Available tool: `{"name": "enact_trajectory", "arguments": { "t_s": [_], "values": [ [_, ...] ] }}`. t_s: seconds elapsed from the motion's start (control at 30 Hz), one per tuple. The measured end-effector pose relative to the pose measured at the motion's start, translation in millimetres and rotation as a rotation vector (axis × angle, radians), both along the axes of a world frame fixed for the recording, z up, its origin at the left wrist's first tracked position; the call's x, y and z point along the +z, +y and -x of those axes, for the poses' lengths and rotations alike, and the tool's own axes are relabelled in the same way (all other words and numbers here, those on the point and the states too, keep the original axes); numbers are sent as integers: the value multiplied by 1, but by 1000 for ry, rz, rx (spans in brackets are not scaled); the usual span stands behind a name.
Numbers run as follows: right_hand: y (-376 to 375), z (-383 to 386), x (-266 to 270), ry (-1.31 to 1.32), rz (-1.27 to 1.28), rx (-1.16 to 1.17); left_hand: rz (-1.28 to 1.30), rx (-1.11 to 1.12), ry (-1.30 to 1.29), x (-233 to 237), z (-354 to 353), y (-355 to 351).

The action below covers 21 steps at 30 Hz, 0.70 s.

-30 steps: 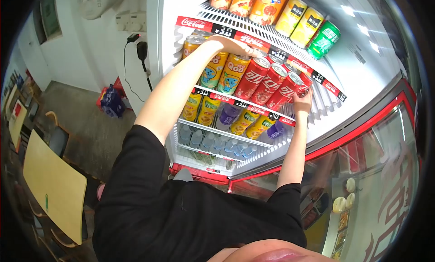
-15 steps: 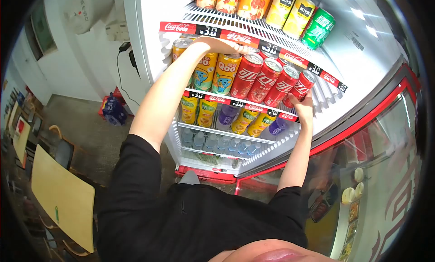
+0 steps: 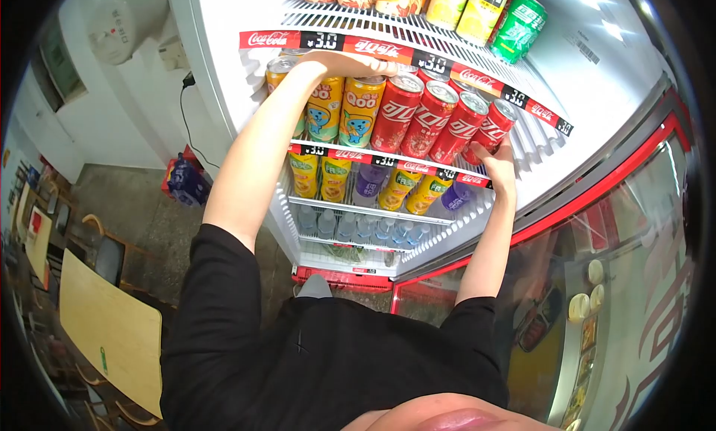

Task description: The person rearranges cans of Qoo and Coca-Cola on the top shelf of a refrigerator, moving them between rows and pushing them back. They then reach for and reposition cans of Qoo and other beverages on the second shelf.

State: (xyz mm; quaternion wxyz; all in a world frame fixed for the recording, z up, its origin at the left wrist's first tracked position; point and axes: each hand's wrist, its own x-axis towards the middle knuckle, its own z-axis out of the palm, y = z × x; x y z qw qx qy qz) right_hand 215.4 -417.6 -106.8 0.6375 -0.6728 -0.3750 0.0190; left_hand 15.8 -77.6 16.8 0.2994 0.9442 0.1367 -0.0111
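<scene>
Several red Coca-Cola cans (image 3: pixel 426 119) stand in a row on a fridge shelf, tops leaning a little right in view. My left hand (image 3: pixel 356 63) reaches over the yellow Qoo cans (image 3: pixel 362 116), fingers stretched towards the top of the leftmost front cola can. It is open; its fingertips are partly hidden behind the price rail. At the row's right end, my right hand (image 3: pixel 498 164) grips the lower part of the last cola can (image 3: pixel 495 125), with thumb in front and fingers at its right side.
The upper shelf's price rail (image 3: pixel 395 52) runs just above my left hand. A green can (image 3: pixel 519 30) and yellow cans (image 3: pixel 483 12) stand higher up. Bottles (image 3: pixel 371 183) fill the shelf below. The glass door (image 3: pixel 582 282) stands open at right; a wooden table (image 3: pixel 108 326) is left.
The fridge and its cans have shifted slightly left and up in view. Both hands keep nearly the same places against the cans.
</scene>
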Motion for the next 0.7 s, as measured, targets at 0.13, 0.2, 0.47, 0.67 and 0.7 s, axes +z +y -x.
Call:
{"name": "enact_trajectory", "arguments": {
  "t_s": [0.13, 0.2, 0.47, 0.67, 0.7],
  "values": [
    [0, 4, 2, -10, -5, -2, 36, -38, 39, 9, 3, -9],
    [0, 4, 2, -1, 6, 10, 46, -88, 56, 17, 11, -17],
    [-5, 2, -2, 38, -12, 119, 3, -33, -67, 13, 15, -21],
    [-9, 8, 2, 25, 50, 80, -6, -77, -72, -4, -11, 6],
    [-10, 9, 3, 23, 67, 66, -17, -69, -89, -8, -15, 9]
  ]
}}
